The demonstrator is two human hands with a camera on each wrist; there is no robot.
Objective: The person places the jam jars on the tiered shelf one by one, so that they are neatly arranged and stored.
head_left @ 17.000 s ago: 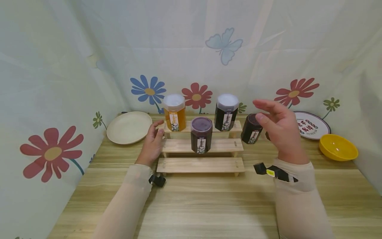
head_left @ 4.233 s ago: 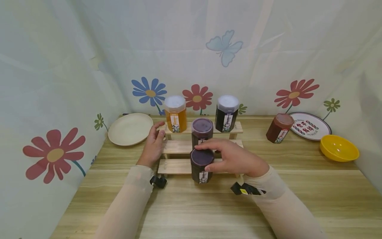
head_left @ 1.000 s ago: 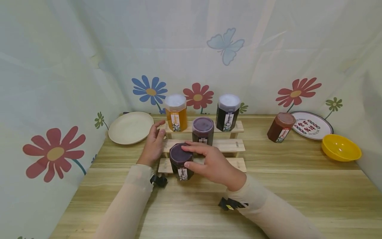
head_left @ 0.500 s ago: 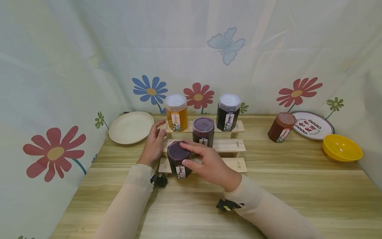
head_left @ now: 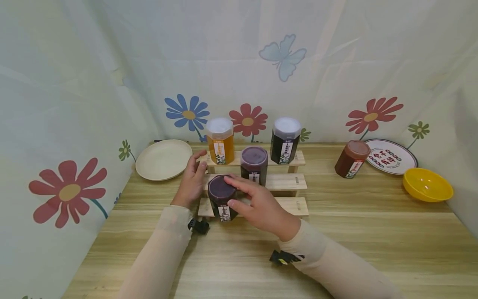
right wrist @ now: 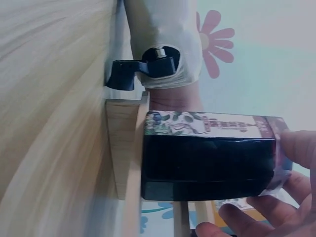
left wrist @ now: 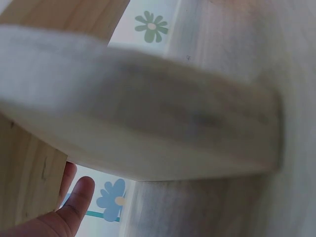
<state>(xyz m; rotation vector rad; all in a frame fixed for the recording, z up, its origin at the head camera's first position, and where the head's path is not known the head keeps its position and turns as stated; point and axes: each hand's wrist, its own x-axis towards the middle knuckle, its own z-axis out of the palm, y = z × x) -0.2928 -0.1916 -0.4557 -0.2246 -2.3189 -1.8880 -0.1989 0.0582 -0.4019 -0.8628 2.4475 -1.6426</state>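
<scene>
A three-step wooden rack (head_left: 285,181) stands on the table. My right hand (head_left: 263,207) grips a dark octagonal jar (head_left: 220,197) near its purple lid, fingers and thumb around the top. The jar is upright at the left end of the lowest step; in the right wrist view its base meets the board (right wrist: 133,173). My left hand (head_left: 189,182) is at the rack's left end, fingertips by the top step, fingers loosely bent. Another purple-lidded jar (head_left: 254,162) stands on the middle step. An amber jar (head_left: 221,143) and a white-lidded dark jar (head_left: 285,143) stand on the top step.
To the right of the rack stands a reddish-brown jar (head_left: 351,160), in front of a patterned plate (head_left: 390,157) leaning at the back. A yellow bowl (head_left: 427,185) lies farther right. A cream plate (head_left: 164,160) is at the back left, near the curtain.
The dark jar, earlier on the table right of the rack, went in my right hand to the lowest step's middle, then left to its left end. Lately it shifted only slightly. My left hand stayed.
</scene>
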